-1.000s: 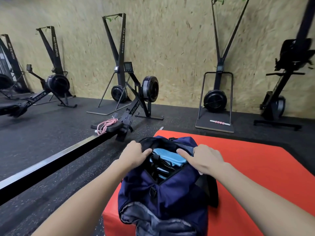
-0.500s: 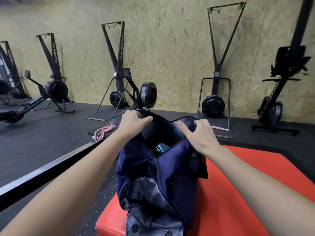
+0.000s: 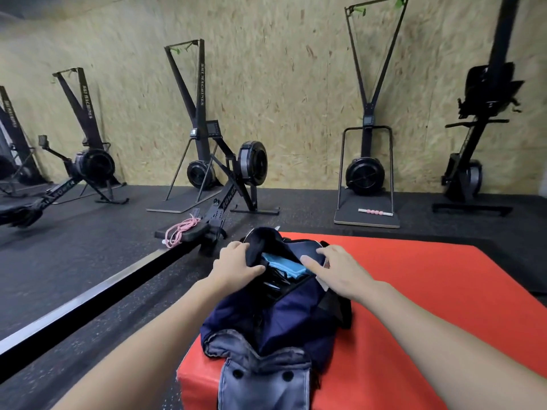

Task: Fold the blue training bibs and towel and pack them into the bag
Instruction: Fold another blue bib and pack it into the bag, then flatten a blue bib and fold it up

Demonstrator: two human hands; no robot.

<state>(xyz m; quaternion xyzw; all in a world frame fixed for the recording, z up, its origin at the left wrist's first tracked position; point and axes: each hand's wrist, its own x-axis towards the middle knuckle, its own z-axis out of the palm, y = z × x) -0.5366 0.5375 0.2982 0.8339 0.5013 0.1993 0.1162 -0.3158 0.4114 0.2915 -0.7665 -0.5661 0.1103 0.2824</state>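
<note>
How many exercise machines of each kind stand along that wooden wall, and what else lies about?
Ski machines: 4
Rowing machines: 3
Navy bag: 1
Red mat: 1
Pink rope: 1
Pink roller stick: 1
Total: 11

The bag (image 3: pixel 284 315) is dark navy with a faded grey-blue denim flap (image 3: pixel 263 377) carrying dark round snaps, and light blue fabric (image 3: pixel 284 264) shows in its black-lined mouth. It lies on a bright red-orange mat (image 3: pixel 429 306) over black rubber floor (image 3: pixel 74 261) flecked with pale specks. Behind, black exercise machines (image 3: pixel 201 119) stand against a tan chipboard wall (image 3: pixel 281 69), a pink rope (image 3: pixel 177 232) lies on one and a pink-and-white roller (image 3: pixel 375 212) on another.
</note>
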